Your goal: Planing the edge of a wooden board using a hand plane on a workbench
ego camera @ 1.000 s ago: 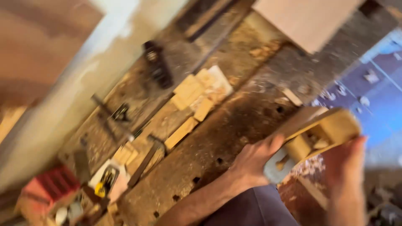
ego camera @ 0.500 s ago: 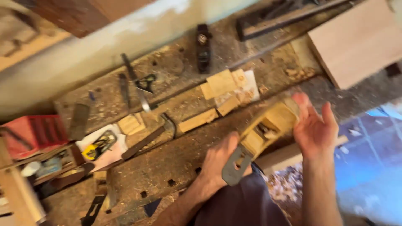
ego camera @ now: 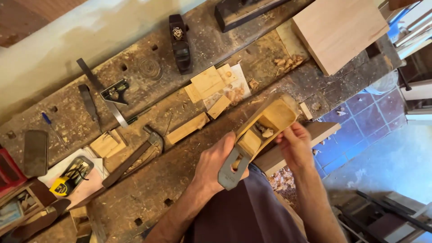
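Since half a second ago we have drawn the wooden plane (ego camera: 265,123) in closer over the near edge of the bench (ego camera: 135,193), and our right hand (ego camera: 294,146), which stood spread open beside it, has now come down onto its side; the work looks to us like inspecting or adjusting the plane rather than cutting with it. Our left hand (ego camera: 216,164) is wrapped around the rear of the body at about 7 o'clock, fingers curled shut on the wood just above the grey iron (ego camera: 231,173) that juts out toward us. Our right hand, at 3 o'clock from the plane's open mouth, has its fingertips pinched at the wedge area, thumb and forefinger pressed on the wood. The plane is held tilted, clear of the bench, its nose pointing to 1 o'clock. At 9 o'clock a hammer (ego camera: 135,157) lies on the bench, with small wooden blocks (ego camera: 209,83) at 11 o'clock and a pale board (ego camera: 337,29) at 1 o'clock.
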